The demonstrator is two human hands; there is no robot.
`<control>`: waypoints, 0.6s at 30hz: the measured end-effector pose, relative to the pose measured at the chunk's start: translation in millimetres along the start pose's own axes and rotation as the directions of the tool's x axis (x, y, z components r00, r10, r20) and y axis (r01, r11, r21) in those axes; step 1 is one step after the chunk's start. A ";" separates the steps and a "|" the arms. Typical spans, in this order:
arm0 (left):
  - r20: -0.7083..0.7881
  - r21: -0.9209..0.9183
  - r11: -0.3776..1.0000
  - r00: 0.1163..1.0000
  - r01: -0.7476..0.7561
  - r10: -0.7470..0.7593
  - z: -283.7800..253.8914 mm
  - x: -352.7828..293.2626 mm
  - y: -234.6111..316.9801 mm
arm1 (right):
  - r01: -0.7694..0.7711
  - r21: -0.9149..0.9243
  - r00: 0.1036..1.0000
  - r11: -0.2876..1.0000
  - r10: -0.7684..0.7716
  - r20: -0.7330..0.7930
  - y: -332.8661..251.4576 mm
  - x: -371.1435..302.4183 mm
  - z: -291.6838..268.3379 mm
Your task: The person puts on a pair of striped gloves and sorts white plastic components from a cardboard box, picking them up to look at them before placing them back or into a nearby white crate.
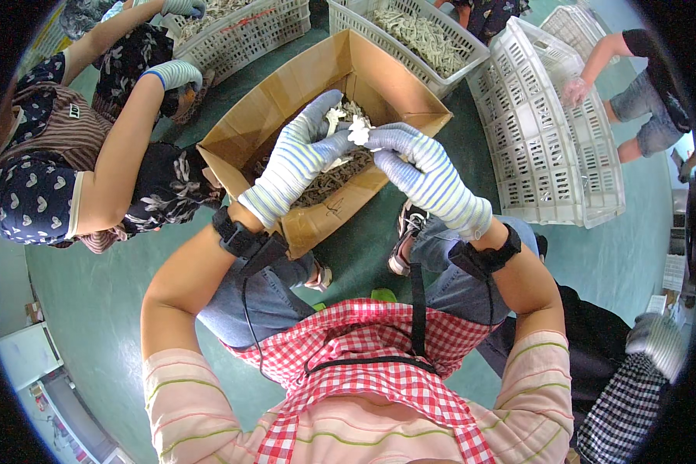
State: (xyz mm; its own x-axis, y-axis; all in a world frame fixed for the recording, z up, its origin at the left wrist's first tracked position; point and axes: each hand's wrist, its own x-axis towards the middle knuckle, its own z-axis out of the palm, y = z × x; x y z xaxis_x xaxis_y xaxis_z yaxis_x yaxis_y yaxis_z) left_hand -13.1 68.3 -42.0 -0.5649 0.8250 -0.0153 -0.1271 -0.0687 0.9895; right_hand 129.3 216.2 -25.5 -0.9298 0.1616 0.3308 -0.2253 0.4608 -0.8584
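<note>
Both my hands wear striped grey-and-white gloves and meet above an open cardboard box. My left hand is closed, with thumb and fingers around pale pieces. Between the fingertips of both hands is a small white, ruffled, flower-like piece; its exact kind I cannot make out. My right hand pinches that piece from the right, fingers bent together. Beneath them in the box lies a heap of grey-brown, strip-like pieces, partly hidden by my hands. Black bands with cables circle both my wrists.
A white crate of pale strips stands behind the box; another filled crate is at far left. Tall white crates stand at right. Co-workers sit at left and stand at right; a gloved hand shows at lower right.
</note>
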 end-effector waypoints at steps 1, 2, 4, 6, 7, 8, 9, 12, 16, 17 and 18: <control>0.003 0.033 0.999 1.000 0.017 -0.018 -0.1 -0.7 -0.1 | -0.022 -0.024 1.000 0.999 0.022 -0.007 3.5 -2.7 1.3; 0.004 0.032 0.999 1.000 0.016 -0.017 0.3 -0.5 -1.4 | -0.022 -0.026 1.000 0.999 0.022 -0.007 7.0 -4.6 2.2; -0.023 0.154 0.988 1.000 -0.012 0.016 -0.4 0.9 -6.8 | -0.045 0.000 0.998 0.999 0.045 -0.035 10.7 -5.7 4.3; -0.030 0.188 0.980 0.997 -0.066 0.073 -3.0 2.0 -15.3 | -0.191 0.220 0.980 0.957 0.200 -0.020 3.9 -5.8 6.0; -0.031 0.219 0.968 0.991 -0.120 0.129 -1.2 2.9 -14.1 | -0.326 0.422 0.937 0.846 0.348 0.025 1.0 -6.0 6.0; -0.030 0.217 0.969 0.991 -0.119 0.129 -0.5 2.9 -12.4 | -0.327 0.421 0.937 0.846 0.350 0.024 1.6 -6.3 7.0; -0.020 0.297 0.945 0.988 -0.138 0.150 -0.2 2.2 -10.3 | -0.287 0.497 0.943 0.819 0.333 -0.005 3.0 -6.6 8.3; 0.043 0.503 0.841 0.977 -0.201 0.208 1.1 -1.1 -2.7 | -0.319 0.600 0.912 0.734 0.410 -0.017 1.3 -5.3 10.7; 0.225 0.779 0.560 0.959 -0.283 0.171 1.2 -6.8 3.8 | -0.527 0.497 0.836 0.689 0.525 0.159 -5.7 -3.8 11.7; 0.242 0.828 0.489 0.962 -0.275 0.130 5.5 -6.5 6.2 | -0.555 0.428 0.830 0.713 0.507 0.232 1.2 -4.9 11.0; 0.245 0.827 0.490 0.961 -0.277 0.130 7.1 -7.1 5.6 | -0.556 0.427 0.830 0.713 0.509 0.230 0.2 -5.3 9.4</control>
State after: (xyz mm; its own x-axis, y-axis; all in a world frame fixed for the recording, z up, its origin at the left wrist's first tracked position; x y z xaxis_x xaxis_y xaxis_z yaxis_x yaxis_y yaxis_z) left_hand -4.0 66.1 -35.3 -0.3597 0.9210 0.1492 0.7681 0.2015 0.6079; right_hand 131.4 207.2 -31.1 -0.9530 0.1679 -0.2523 0.2316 -0.1336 -0.9636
